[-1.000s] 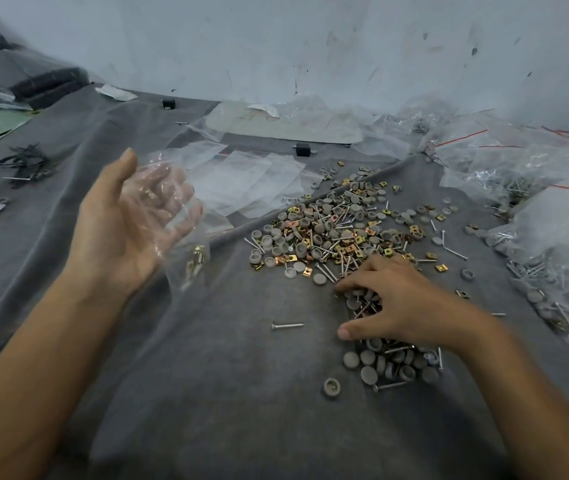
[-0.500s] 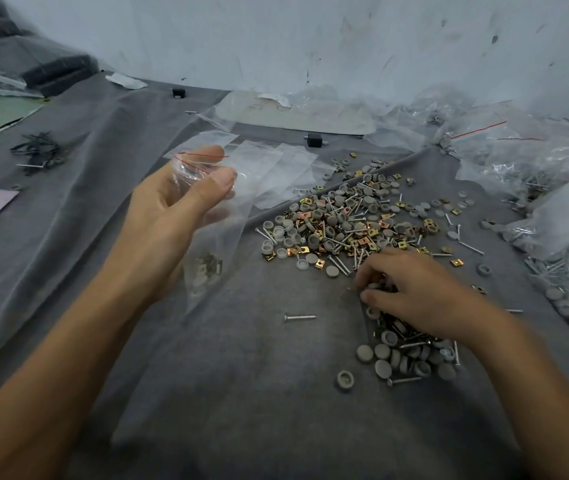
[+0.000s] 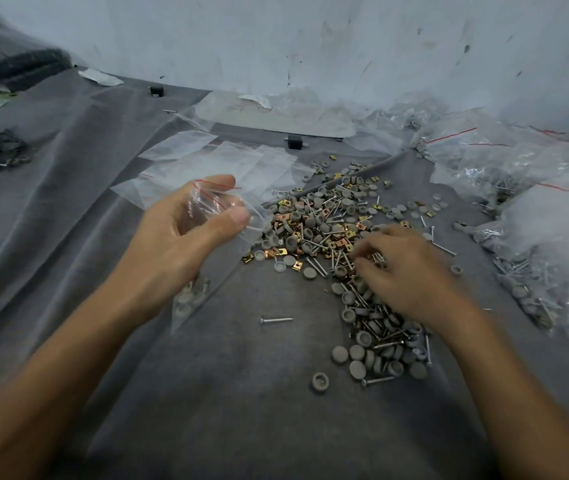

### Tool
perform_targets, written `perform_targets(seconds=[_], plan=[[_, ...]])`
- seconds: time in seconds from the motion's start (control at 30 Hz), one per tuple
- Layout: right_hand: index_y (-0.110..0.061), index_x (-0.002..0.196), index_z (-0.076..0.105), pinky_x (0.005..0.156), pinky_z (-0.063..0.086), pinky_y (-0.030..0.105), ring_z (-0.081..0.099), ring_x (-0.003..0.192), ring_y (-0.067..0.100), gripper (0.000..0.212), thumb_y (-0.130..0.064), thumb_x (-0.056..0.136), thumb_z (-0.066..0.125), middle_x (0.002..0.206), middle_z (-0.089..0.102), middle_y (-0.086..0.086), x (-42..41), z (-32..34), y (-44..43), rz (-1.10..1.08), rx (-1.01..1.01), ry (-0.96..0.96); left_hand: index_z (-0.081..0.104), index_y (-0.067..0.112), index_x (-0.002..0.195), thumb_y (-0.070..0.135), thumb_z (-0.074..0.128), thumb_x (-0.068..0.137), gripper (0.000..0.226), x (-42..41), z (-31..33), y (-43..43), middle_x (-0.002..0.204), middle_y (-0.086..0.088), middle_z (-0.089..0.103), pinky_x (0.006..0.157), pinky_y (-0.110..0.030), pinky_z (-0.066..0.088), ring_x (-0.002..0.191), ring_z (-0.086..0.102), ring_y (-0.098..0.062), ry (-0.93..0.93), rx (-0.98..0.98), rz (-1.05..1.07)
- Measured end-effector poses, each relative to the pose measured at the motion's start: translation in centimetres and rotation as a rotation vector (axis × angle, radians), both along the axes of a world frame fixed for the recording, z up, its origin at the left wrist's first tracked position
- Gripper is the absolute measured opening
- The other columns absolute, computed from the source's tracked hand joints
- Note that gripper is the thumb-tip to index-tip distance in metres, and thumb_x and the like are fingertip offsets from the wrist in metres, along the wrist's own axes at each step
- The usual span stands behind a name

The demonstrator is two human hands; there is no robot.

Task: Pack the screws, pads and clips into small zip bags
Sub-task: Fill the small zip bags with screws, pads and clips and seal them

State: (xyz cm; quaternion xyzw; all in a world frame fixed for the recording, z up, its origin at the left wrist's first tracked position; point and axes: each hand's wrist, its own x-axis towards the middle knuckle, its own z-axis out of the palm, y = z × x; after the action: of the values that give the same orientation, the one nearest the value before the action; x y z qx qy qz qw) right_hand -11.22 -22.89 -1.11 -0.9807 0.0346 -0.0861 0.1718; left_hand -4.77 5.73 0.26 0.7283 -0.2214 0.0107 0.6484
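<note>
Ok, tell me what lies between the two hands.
Head view: part of the pile, grey pads, gold clips and screws, lies between left hand and right hand.

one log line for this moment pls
left hand: grips zip bag, pads inside | right hand: in pile of screws, pads, clips, grasp unclear

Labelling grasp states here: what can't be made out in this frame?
Head view only.
Whether the right hand pinches anything: motion blur and its own fingers hide the tips.
Part count in the zip bag held by the left hand: that hand and creased plastic cover it.
Contents of the filled bags at right: glare, frame edge.
</note>
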Motion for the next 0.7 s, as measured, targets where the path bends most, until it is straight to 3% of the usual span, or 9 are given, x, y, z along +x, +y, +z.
perform_targets(seconds=[0.13,0.23,0.43,0.63,0.7], plan=[[-0.03,0.103,0.063,0.1,0.041,0.042,0.044,0.122,0.024,0.056,-0.08,0.085,0.044,0.121,0.055,-0.001,1.1,-1.0,2.4,-0.114,-0.182,0.106,0.062,0.023,0.129,0.043,0.078,0.079,0.055,-0.6,-0.4,-0.9,0.114,0.014,0.074,0.09,-0.013,0.049,0.111,0.067,-0.003,0.004,0.023,-0.035],[-0.026,0.11,0.062,0.106,0.04,0.045,0.044,0.125,0.027,0.073,-0.088,0.081,0.038,0.13,0.055,0.003,1.9,-1.4,3.3,-0.147,-0.295,0.133,0.063,0.016,0.13,0.037,0.079,0.082,0.055,-0.8,-0.3,-1.2,0.114,0.02,0.072,0.091,-0.013,0.049,0.11,0.066,0.0,0.003,0.02,-0.035],[-0.025,0.121,0.062,0.105,0.039,0.043,0.045,0.123,0.027,0.061,-0.076,0.09,0.045,0.13,0.054,0.003,2.8,-1.4,3.5,-0.075,-0.291,0.135,0.062,0.021,0.129,0.036,0.078,0.08,0.054,-0.8,-0.2,-1.1,0.115,0.004,0.075,0.1,-0.02,0.049,0.114,0.066,-0.007,0.025,0.002,-0.037],[-0.031,0.117,0.063,0.097,0.039,0.039,0.047,0.12,0.025,0.036,-0.055,0.091,0.06,0.123,0.053,-0.001,2.7,-1.4,2.4,-0.04,-0.134,0.133,0.063,0.017,0.129,0.039,0.077,0.079,0.057,-0.7,-0.2,-1.1,0.116,0.015,0.073,0.094,-0.015,0.049,0.113,0.066,-0.003,0.012,0.012,-0.045],[-0.033,0.119,0.059,0.1,0.039,0.04,0.045,0.122,0.024,0.039,-0.057,0.088,0.062,0.126,0.05,-0.003,2.8,-1.6,2.3,-0.046,-0.115,0.109,0.064,0.015,0.129,0.038,0.074,0.079,0.055,-0.6,-0.3,-1.1,0.117,0.019,0.072,0.094,-0.015,0.049,0.113,0.066,-0.002,0.009,0.014,-0.047]])
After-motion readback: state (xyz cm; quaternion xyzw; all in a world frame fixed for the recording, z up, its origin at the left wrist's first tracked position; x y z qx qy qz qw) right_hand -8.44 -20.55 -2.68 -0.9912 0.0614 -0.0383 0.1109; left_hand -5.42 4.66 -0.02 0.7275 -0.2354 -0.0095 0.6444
